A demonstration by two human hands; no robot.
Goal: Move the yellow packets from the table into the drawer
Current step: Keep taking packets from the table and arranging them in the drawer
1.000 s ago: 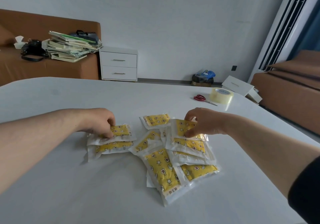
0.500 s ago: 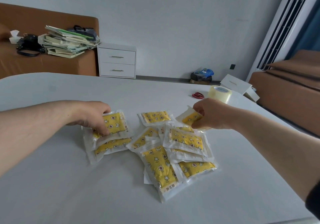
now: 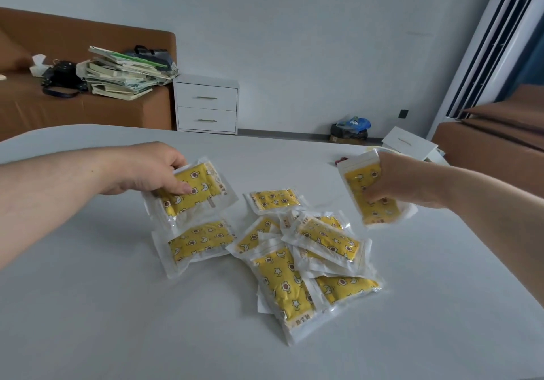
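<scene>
Here left hand (image 3: 147, 170) and right hand (image 3: 396, 184) hold packets (image 3: 203, 187); lettering blurred.

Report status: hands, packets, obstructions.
Left hand grips one yellow packet; right hand grips a second packet. Pile of packets on table. Nightstand drawers shut, across room.

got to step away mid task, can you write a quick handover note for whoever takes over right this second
Left hand: grips one yellow packet, lifted off the table.
Right hand: grips a second packet, also lifted.
On the table: a lone packet below the left hand, a back packet, and a loose pile in the middle.
Drawer: the white drawer unit stands by the far wall; both its drawers look closed.
Done: two packets picked up, none shown in a drawer.
Left: open a drawer, put these two in, then fetch the rest.
</scene>
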